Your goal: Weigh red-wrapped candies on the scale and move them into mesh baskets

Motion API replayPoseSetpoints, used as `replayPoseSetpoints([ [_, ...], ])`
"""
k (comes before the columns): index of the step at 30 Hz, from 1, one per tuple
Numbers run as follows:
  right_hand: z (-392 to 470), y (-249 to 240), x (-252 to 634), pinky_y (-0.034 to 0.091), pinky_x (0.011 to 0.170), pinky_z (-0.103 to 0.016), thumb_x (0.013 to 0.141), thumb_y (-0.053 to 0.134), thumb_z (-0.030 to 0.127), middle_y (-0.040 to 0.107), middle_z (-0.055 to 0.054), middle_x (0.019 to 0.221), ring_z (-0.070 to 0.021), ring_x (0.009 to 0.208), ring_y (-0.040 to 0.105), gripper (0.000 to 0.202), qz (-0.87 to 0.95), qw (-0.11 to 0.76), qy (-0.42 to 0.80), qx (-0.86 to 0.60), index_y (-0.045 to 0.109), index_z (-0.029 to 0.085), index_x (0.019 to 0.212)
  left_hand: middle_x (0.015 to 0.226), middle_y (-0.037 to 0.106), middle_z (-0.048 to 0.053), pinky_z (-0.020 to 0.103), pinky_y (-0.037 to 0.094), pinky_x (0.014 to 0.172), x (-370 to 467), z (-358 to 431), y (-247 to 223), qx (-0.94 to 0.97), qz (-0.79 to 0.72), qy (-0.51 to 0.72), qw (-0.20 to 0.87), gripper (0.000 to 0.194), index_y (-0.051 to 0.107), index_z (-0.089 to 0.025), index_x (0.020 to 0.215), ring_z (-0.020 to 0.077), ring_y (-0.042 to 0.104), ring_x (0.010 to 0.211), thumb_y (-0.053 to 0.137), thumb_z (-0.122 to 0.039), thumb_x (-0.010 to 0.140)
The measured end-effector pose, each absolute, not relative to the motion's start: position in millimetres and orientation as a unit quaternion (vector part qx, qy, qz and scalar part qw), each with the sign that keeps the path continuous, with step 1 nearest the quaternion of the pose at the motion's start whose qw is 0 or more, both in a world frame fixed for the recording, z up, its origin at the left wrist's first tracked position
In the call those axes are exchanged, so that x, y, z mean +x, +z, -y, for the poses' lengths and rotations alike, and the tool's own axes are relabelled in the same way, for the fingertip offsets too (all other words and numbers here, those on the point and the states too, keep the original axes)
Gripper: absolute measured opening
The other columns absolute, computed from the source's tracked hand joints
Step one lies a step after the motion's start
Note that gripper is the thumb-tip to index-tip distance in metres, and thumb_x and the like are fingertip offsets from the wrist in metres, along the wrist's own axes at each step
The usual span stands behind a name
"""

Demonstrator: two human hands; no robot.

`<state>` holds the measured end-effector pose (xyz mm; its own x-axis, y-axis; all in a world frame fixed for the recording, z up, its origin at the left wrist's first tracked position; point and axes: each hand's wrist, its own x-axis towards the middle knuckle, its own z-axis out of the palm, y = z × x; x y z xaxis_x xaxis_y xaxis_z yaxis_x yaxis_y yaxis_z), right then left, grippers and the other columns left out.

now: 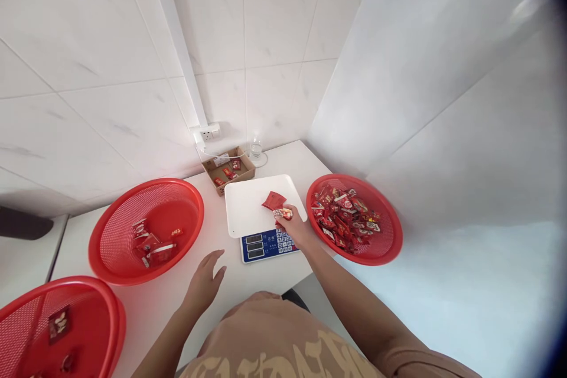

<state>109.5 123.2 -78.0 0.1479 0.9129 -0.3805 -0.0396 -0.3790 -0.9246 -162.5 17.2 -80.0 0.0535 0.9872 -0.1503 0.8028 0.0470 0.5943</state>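
My right hand (292, 225) is closed on a small red snack packet (282, 213) above the front right of the weighing scale's white pan (248, 208). Another red packet (273, 199) shows just beyond my fingers; whether I hold it or it lies on the pan, I cannot tell. My left hand (206, 280) hovers over the table, left of the scale's blue keypad panel (266, 245), fingers apart and holding nothing. Close to my right forearm stands a red basket (392, 248) heaped with red-wrapped packets (343, 218).
At the left is a second red basket (146, 189) with several packets (155, 248). A third red basket (110, 307) is at the lower left, cut off by the frame. Behind the scale sit a cardboard box (217, 186) with red packets and a clear glass (256, 147). A cable runs from the wall socket (208, 133).
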Motion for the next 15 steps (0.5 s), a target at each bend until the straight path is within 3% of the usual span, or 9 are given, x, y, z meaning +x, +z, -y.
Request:
replayPoseSetpoints([
  [6, -128, -69, 97, 0.051, 0.058, -0.022, 0.072, 0.063, 0.032, 0.063, 0.000, 0.094, -0.0102, 0.065, 0.063, 0.038, 0.387, 0.399, 0.559, -0.616, 0.053, 0.025, 0.108, 0.127, 0.057, 0.007, 0.040, 0.042, 0.101, -152, -23, -72, 0.681, -0.654, 0.161, 0.285, 0.039, 0.053, -0.023, 0.121, 0.0211, 0.051, 0.119, 0.044, -0.028, 0.083],
  [10, -118, -74, 105, 0.053, 0.061, -0.024, 0.071, 0.064, 0.026, 0.057, 0.002, 0.084, -0.0108, 0.066, 0.060, 0.032, 0.317, 0.388, 0.574, -0.648, 0.049, 0.025, 0.100, 0.128, 0.056, 0.007, 0.040, 0.041, 0.102, -156, -16, -76, 0.676, -0.660, 0.149, 0.293, 0.041, 0.052, -0.021, 0.122, 0.0208, 0.051, 0.120, 0.042, -0.028, 0.083],
  [15, -111, -66, 103, 0.056, 0.072, -0.029, 0.070, 0.065, 0.016, 0.056, 0.001, 0.078, -0.0113, 0.069, 0.061, 0.026, 0.234, 0.357, 0.692, -0.583, 0.049, 0.022, 0.089, 0.126, 0.058, 0.007, 0.040, 0.042, 0.100, -160, -9, -84, 0.677, -0.659, 0.147, 0.294, 0.039, 0.054, -0.021, 0.120, 0.0210, 0.052, 0.118, 0.043, -0.027, 0.083],
])
